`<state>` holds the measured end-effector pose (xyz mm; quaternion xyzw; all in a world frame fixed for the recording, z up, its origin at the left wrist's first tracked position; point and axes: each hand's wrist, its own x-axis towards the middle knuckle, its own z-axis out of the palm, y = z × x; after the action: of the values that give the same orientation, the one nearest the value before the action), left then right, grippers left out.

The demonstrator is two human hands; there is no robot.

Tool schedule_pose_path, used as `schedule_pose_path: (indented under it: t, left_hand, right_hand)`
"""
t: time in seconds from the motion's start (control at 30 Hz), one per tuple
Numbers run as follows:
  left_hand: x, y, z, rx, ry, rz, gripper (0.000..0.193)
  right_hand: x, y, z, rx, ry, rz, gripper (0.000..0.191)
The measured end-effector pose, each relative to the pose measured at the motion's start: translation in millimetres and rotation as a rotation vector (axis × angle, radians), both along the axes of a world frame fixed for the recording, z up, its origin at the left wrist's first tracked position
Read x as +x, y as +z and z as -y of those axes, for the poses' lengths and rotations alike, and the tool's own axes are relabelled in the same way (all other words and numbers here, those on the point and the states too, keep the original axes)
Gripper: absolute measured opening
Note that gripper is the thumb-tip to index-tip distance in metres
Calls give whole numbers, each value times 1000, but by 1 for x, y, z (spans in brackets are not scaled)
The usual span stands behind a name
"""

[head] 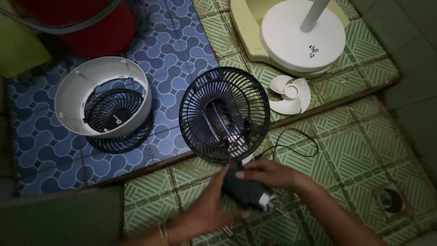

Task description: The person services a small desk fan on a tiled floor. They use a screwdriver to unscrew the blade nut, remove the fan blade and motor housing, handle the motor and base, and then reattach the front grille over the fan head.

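Both hands, left hand (207, 207) and right hand (268, 173), close around the dark motor body (246, 191) of a dismantled fan on the tiled floor (346, 146), fingers (241, 175) wrapped narrowly, its black grille (224, 114) tilted up behind. The grip looks loose; the trailing black cable (291, 146) could snag and tip the grille. A white housing (91, 91), pale fan base (302, 36) and white blade (289, 94) lie nearby.

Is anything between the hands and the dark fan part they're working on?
Nothing visible. Both the left hand and the right hand already touch the dark motor piece just below the black grille. The white blade lies apart.
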<state>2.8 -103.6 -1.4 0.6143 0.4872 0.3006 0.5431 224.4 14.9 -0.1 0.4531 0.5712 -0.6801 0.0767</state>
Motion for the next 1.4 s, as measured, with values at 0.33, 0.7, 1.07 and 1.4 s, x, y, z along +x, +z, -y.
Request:
schedule_pose_path:
  t: [0.33,0.7,1.07,1.4]
  left_hand:
    - [4,0,7,-126,37,79,116]
    - [7,-5,16,-55,26,65,111]
    - [19,-3,6,69,-49,-40,111]
    - [11,-2,2,90,-91,-146,113]
  right_hand:
    - [8,-27,9,45,134,148,74]
    - [34,-63,36,32,-51,-46,54]
    - [65,-127,-12,322,-391,-212,62]
    - [4,-127,-13,819,-195,-387,68]
